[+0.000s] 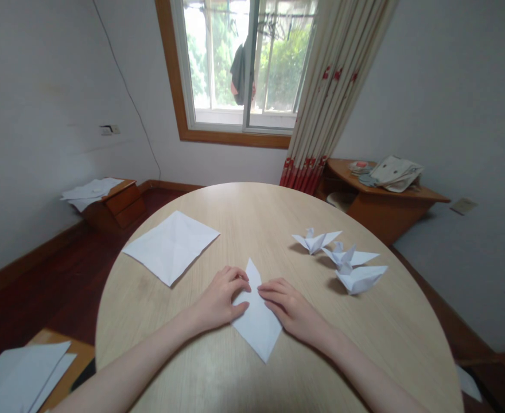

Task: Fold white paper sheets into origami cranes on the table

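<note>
A white sheet of paper (259, 330) folded into a long kite shape lies flat on the round table, one narrow point facing away from me. My left hand (224, 298) rests on its left side, fingers bent and thumb spread apart, the tips touching the paper. From the right, my right hand (293, 310) lays its outstretched fingers along the paper's right edge; its thumb is mostly hidden. To the right stand three folded paper cranes, one farther back (315, 242), one in the middle (351, 257) and one nearest (360, 280).
A creased square sheet (171, 248) lies at the left of the round wooden table (252, 206). More white paper (24, 373) is stacked low at the left. Behind are a small drawer cabinet (125, 209), a corner shelf with a bag (396, 173), a curtain (334, 86) and a window.
</note>
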`<state>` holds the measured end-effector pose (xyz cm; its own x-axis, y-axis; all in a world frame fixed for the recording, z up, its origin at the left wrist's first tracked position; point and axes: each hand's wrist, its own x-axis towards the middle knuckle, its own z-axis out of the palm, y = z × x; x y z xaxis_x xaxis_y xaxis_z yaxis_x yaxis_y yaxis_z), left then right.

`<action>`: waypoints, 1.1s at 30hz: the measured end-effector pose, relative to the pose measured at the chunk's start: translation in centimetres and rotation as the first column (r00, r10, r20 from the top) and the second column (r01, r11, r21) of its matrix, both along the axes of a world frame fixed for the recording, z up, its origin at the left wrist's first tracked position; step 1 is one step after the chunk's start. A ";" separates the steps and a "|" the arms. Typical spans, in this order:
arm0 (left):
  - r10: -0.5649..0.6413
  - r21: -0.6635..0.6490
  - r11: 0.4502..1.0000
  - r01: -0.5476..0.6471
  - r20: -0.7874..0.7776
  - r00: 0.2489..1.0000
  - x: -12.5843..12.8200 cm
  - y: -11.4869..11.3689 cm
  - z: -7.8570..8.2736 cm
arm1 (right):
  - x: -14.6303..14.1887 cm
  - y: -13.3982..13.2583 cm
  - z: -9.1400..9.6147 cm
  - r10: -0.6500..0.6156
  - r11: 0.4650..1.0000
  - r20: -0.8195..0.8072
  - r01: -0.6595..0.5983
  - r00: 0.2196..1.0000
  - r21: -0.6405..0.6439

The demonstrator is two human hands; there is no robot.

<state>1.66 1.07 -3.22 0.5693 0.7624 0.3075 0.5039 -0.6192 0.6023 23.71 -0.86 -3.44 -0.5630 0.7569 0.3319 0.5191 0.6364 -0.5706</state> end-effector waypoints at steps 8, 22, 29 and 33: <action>-0.083 -0.082 0.993 0.085 0.036 0.996 0.0 0.0 -0.7 | 0.5 -0.3 0.7 0.044 0.993 0.039 -0.039 0.998 -0.111; -0.183 -0.102 0.979 0.178 -0.040 0.982 -0.7 -0.4 1.0 | 1.3 -0.6 1.5 0.106 0.957 0.132 -0.066 0.986 -0.282; -0.244 -0.128 0.964 0.233 -0.073 0.967 -0.8 -0.4 1.6 | 1.1 -0.7 1.5 0.123 0.967 0.128 -0.089 0.984 -0.238; -0.241 -0.124 0.965 0.230 -0.079 0.967 -0.7 -0.6 1.8 | 1.0 -0.7 1.5 0.124 0.973 0.123 -0.096 0.985 -0.211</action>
